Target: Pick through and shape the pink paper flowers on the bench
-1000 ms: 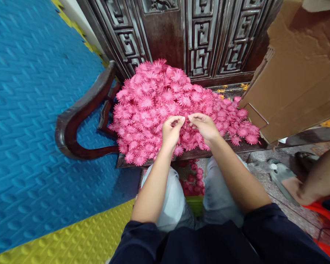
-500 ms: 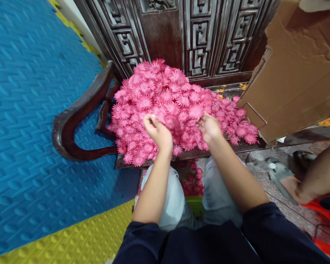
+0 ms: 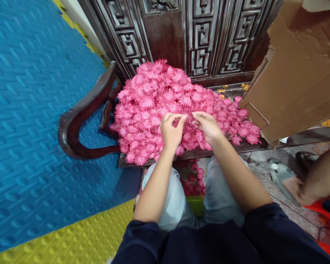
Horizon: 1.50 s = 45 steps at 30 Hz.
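Observation:
A large heap of pink flowers (image 3: 148,106) covers the dark wooden bench (image 3: 187,156) in front of me. Over the front of the heap, my left hand (image 3: 172,130) is closed, with thumb and forefinger pinched together; what lies between the tips is too small to make out. Close to its right, my right hand (image 3: 207,124) also has thumb and forefinger together, and I cannot make out what is between them. A narrow gap separates the two sets of fingertips.
A curved wooden armrest (image 3: 71,128) borders the heap at left, beside blue matting (image 3: 30,146). A cardboard sheet (image 3: 299,80) stands at right. Below it are a person's leg and sandalled foot (image 3: 297,185). More pink flowers (image 3: 194,179) lie below, between my knees.
My left hand has moved right, towards my right hand, and its fingers now pinch. The blurred pink flowers that were by both hands no longer show there. The view has shifted slightly.

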Available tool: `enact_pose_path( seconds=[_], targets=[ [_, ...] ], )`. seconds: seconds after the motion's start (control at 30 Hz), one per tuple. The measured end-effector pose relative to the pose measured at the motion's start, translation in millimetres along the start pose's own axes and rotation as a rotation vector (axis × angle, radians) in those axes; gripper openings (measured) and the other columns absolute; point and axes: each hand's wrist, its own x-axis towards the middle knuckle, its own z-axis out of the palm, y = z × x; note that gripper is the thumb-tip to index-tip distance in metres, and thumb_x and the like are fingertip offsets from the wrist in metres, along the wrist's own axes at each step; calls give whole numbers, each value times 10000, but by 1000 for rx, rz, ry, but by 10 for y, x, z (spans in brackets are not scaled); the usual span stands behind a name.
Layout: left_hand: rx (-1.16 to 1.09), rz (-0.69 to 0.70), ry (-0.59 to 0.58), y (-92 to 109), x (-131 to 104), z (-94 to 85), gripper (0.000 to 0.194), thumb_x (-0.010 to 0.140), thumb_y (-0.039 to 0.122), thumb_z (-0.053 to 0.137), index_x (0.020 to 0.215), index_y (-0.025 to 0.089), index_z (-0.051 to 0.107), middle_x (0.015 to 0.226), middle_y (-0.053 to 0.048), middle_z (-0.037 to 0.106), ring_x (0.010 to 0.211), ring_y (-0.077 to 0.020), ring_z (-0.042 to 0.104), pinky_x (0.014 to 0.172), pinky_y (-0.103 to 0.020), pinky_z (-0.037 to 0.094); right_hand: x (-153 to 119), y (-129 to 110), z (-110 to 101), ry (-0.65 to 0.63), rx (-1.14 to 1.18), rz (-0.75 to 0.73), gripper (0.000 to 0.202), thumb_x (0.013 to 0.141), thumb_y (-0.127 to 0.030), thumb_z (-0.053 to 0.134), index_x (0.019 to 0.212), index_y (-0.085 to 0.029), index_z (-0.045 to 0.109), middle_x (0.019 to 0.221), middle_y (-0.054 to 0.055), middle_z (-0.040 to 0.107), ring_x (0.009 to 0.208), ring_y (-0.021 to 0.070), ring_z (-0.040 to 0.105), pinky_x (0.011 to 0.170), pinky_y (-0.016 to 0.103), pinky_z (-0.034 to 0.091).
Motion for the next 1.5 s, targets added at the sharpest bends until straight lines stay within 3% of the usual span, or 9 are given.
enact_pose_path(
  seconds=[0.2, 0.67, 1.0, 1.23, 1.5],
  targets=[
    [-141, -93, -52, 76, -69, 115, 79, 752, 268, 680, 759, 193, 703, 782, -16, 659, 748, -130, 596, 733, -265, 463, -30, -12, 6, -49, 30, -21, 110, 599, -244, 713, 693, -197, 679, 655, -43, 641, 618, 69, 535, 636, 220, 418],
    [-245, -167, -98, -18, -12, 69, 81, 769, 185, 620, 689, 183, 634, 704, 9, 587, 667, -107, 535, 660, -229, 420, -48, -11, 51, -73, -39, -43, 2, 628, -191, 670, 627, -193, 669, 640, -40, 637, 576, 70, 521, 648, 239, 441],
    [-188, -92, -144, 27, -21, 58, 114, 824, 209, 531, 732, 191, 597, 755, -15, 610, 730, -130, 552, 691, -239, 422, -11, 46, 38, -19, 5, 31, 209, 624, -324, 707, 676, -191, 554, 583, -67, 536, 555, 78, 520, 580, 224, 374],
    [-171, -141, -82, 71, -17, 83, 97, 667, 93, 554, 633, 183, 546, 637, 31, 508, 606, -97, 471, 625, -227, 394, -49, -20, 57, -1, 23, 51, 154, 607, -266, 698, 672, -188, 583, 589, -72, 575, 541, 56, 506, 543, 191, 356],
    [-178, -142, 67, 92, -2, 39, 138, 652, 79, 550, 582, 188, 501, 618, 39, 463, 587, -92, 438, 585, -228, 357, -84, -12, 97, 5, 33, 66, 102, 701, -236, 657, 674, -174, 581, 658, -40, 634, 559, 65, 536, 597, 214, 381]
  ],
)
